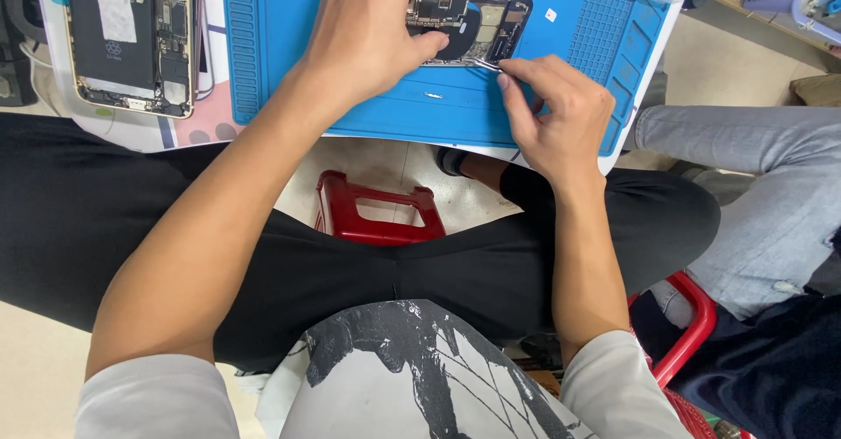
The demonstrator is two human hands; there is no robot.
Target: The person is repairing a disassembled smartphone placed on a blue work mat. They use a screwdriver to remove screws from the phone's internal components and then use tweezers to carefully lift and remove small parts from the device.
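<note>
From the head camera, the opened phone (469, 25) lies on the blue work mat (368, 106), at its far middle, back shell off and boards bare. The left hand (372, 36) presses down over its left end, fingers curled together on the frame; the right hand (552, 115) pinches slim tweezers (486, 64) between thumb and forefinger at the phone's near edge. It looks light, stiff and fragile — best held by the metal rim, never the exposed parts. A second opened phone (131, 36) lies well to the left; red stools (377, 211) and pale floor tiles (736, 62) sit below.
</note>
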